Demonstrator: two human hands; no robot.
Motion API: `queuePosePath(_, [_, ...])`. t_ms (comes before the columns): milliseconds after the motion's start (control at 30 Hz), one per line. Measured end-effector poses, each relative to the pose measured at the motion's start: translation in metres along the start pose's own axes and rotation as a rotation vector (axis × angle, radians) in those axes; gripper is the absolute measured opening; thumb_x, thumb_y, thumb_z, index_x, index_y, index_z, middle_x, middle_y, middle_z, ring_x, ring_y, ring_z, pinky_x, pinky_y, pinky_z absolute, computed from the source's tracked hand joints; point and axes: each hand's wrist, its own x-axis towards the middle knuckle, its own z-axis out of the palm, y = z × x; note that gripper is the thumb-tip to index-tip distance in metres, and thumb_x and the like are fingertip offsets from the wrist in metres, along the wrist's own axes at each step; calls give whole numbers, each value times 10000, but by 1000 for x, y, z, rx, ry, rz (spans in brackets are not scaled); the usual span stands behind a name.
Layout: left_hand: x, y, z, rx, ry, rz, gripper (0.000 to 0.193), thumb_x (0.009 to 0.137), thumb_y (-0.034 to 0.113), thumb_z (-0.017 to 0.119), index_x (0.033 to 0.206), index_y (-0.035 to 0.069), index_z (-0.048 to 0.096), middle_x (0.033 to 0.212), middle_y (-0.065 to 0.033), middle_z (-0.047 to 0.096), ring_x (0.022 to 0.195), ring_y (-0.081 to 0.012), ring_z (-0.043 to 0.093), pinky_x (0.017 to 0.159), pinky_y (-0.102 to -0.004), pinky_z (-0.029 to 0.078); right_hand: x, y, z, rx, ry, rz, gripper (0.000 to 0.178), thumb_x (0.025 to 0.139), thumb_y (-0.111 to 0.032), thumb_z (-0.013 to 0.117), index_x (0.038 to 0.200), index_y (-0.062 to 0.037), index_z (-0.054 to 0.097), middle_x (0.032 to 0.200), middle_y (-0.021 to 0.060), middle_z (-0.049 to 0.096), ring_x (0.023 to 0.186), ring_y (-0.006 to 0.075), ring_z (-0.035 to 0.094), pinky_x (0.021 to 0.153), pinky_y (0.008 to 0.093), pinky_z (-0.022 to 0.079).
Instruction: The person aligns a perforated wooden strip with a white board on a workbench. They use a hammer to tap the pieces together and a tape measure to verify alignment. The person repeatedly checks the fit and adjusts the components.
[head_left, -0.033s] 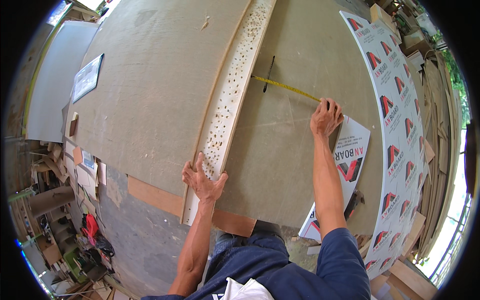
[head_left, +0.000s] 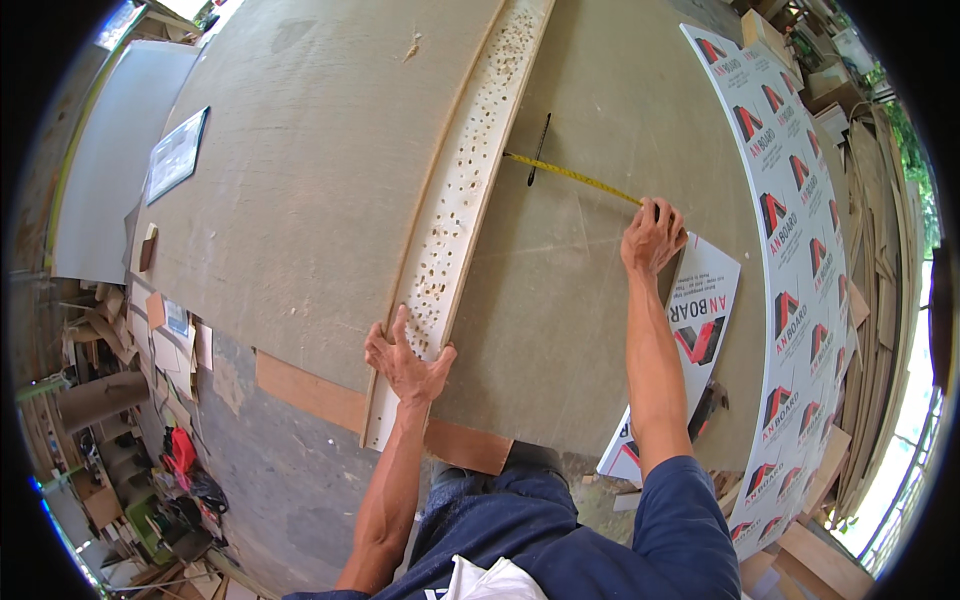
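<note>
A long white strip [head_left: 465,175] peppered with small holes lies lengthwise across a large brownish board [head_left: 300,190]. My left hand [head_left: 407,370] spans the near part of this strip, thumb at its right edge and fingers at its left, one finger stretched along the top. Farther right, my right hand [head_left: 653,237] is closed around a tape measure, its case mostly hidden by the fingers. The yellow tape blade [head_left: 585,180] runs left from that hand to the strip's right edge. A slim black pen [head_left: 540,145] lies by the blade, close to its left end.
White printed sheeting [head_left: 790,230] curves along the right side. A smaller printed offcut [head_left: 708,285] lies beside my right forearm, near a dark tool [head_left: 708,408]. At far left sits a flat, clear-covered packet [head_left: 176,157]. Stacked timber [head_left: 870,280] stands beyond the sheeting.
</note>
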Motion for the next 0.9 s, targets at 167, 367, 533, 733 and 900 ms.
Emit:
queuePosePath(167, [-2,-1,-1,-17,-5,-8,1041,557,374,890,1476,203,430,1332,-224,376,1320,-393,317,1109,-554,238,0,-6,-4,-7,6,22,201,941,-160,652,1140,-181,676,1235,-6,601,1251,266,498,1021,514,362])
queuePosePath(367, [2,5,-11,-4,-24,-17,1058,562,400,896,1464,198,383,1319,-195,378,1313,-372,323,1118,-522,215,-27,-42,-20,230,207,79,338,994,-209,606,1325,-137,598,1184,62,631,1133,313,563,941,511,402])
queuePosePath(533, [2,10,-14,-16,-67,-40,1037,580,387,893,1467,187,396,1341,-186,400,1353,-380,323,1151,-522,202,-93,-185,-73,782,143,-91,349,1032,-236,590,1296,-13,548,1104,142,630,991,333,587,873,490,417])
queuePosePath(733, [-13,-41,40,-217,279,231,1069,580,431,904,1474,158,385,1389,-242,383,1338,-427,328,1127,-617,235,-170,-380,-128,742,-346,-1008,413,837,-123,703,1237,-69,616,1218,91,630,1190,288,577,1013,494,461])
queuePosePath(900, [-4,10,-16,1,-269,-91,1147,663,545,871,1583,173,296,1589,-330,264,1480,-558,202,1198,-666,164,-202,-412,-119,618,-510,-1208,391,854,-141,707,1230,-77,621,1266,112,639,1268,292,563,1068,474,454])
